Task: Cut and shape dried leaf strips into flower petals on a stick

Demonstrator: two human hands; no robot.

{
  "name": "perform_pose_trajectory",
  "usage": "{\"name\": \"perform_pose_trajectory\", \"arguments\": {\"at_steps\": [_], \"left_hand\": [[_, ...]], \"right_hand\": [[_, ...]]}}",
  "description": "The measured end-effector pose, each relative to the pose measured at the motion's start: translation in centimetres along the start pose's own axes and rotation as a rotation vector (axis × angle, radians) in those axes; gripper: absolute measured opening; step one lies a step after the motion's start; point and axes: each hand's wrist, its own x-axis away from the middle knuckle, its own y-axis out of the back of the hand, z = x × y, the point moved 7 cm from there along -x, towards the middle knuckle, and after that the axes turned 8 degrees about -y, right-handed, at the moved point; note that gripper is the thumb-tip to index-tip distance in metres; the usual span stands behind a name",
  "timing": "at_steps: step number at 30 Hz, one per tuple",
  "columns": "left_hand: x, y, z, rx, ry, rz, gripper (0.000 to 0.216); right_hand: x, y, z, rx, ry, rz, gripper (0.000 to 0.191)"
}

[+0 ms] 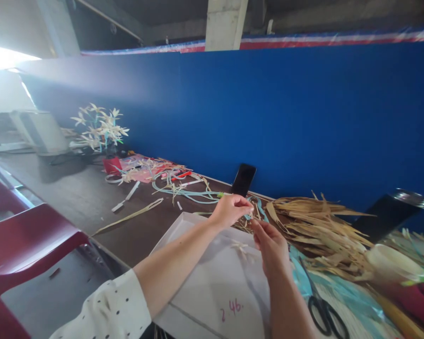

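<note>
My left hand (pixel 230 210) and my right hand (pixel 273 248) are raised close together above a white tray (pixel 198 282). Both pinch a thin pale strip of dried leaf (pixel 252 214) between their fingertips; the strip is small and hard to make out. A small pale folded leaf piece (pixel 240 247) lies on the tray just below the hands. A pile of dried straw-coloured leaves (pixel 318 230) lies to the right of my hands.
Black scissors (pixel 320 303) lie on a teal sheet at right. A black phone (pixel 243 179) leans on the blue wall. Leaf strips and coloured ribbons (pixel 169 181) litter the brown table, with pale leaf flowers (pixel 101 127) farther left. A red chair (pixel 24 245) stands at left.
</note>
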Motion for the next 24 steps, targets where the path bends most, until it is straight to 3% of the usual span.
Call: {"name": "perform_pose_trajectory", "arguments": {"at_steps": [4,9,13,19,24], "left_hand": [[0.1,-0.7,0.4,-0.018,0.022,-0.017,0.024],[0.9,-0.8,2.2,-0.109,0.091,-0.189,0.019],[1.4,-0.7,3.3,-0.112,0.048,-0.226,0.021],[1.4,2.5,4.3,-0.441,-0.017,-0.341,0.018],[1.4,3.2,4.1,-0.702,-0.074,-0.347,0.030]], "right_hand": [[-0.3,0.9,0.0,0.085,0.043,-0.092,0.037],[0.0,0.9,1.6,0.345,0.213,-0.166,0.024],[0.0,1.4,1.9,0.484,0.244,-0.239,0.021],[-0.2,5.8,1.0,0.093,0.182,-0.570,0.031],[-0.5,7.9,0.7,0.037,0.231,-0.698,0.031]]}}
